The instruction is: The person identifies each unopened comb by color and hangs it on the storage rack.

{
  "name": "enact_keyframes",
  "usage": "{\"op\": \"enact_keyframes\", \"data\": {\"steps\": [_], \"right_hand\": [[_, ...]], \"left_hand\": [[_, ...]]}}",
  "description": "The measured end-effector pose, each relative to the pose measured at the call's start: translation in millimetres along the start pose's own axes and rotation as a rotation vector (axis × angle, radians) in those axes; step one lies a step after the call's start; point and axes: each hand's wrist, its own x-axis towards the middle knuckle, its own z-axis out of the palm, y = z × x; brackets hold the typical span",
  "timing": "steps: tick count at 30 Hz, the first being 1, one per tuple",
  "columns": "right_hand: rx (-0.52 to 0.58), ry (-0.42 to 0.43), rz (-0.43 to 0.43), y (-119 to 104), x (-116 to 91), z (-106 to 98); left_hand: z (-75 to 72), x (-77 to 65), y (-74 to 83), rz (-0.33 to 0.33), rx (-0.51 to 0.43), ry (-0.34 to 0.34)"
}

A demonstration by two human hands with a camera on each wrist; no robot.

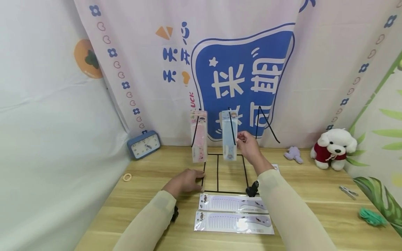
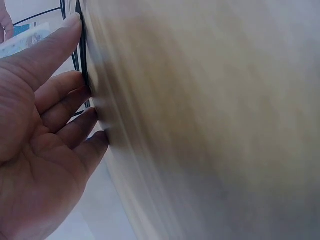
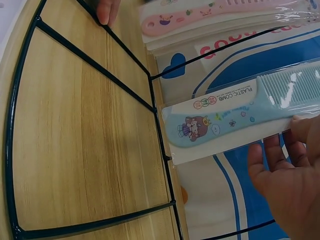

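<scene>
A blue plastic comb in a clear packet (image 1: pixel 230 139) hangs from the middle hook of a black wire rack (image 1: pixel 217 174). My right hand (image 1: pixel 248 144) pinches the packet's right edge; in the right wrist view the thumb and fingertips meet the light-blue comb (image 3: pixel 225 120) at its lower edge. Low on the left, my left hand (image 1: pixel 186 180) rests on the table, its spread fingers touching the rack's left base bar. Seen from the left wrist, the thumb (image 2: pixel 55 47) lies against the black wire. Pink comb packets (image 1: pixel 199 137) hang on the left hook.
The right hook (image 1: pixel 267 122) of the rack bears no packet. Two purple comb packets (image 1: pixel 233 223) lie in front of the base. A blue clock (image 1: pixel 144 144), wooden ring (image 1: pixel 127 177), plush dog (image 1: pixel 334 148), purple toy (image 1: pixel 293 154), clip (image 1: pixel 348 191) and green cord (image 1: pixel 372 217) lie around.
</scene>
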Motion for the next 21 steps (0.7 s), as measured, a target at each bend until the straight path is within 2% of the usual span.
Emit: {"op": "enact_keyframes", "data": {"steps": [9, 14, 21], "right_hand": [[0.011, -0.021, 0.005, 0.8, 1.8, -0.8], [-0.018, -0.029, 0.006, -0.3, 0.1, -0.4], [-0.044, -0.021, -0.030, -0.3, 0.0, -0.4]], "left_hand": [[2.2, 1.7, -2.0, 0.021, -0.001, 0.002], [2.8, 2.3, -2.1, 0.022, 0.007, 0.005], [2.3, 2.7, -1.6, 0.022, 0.011, 0.010]]}}
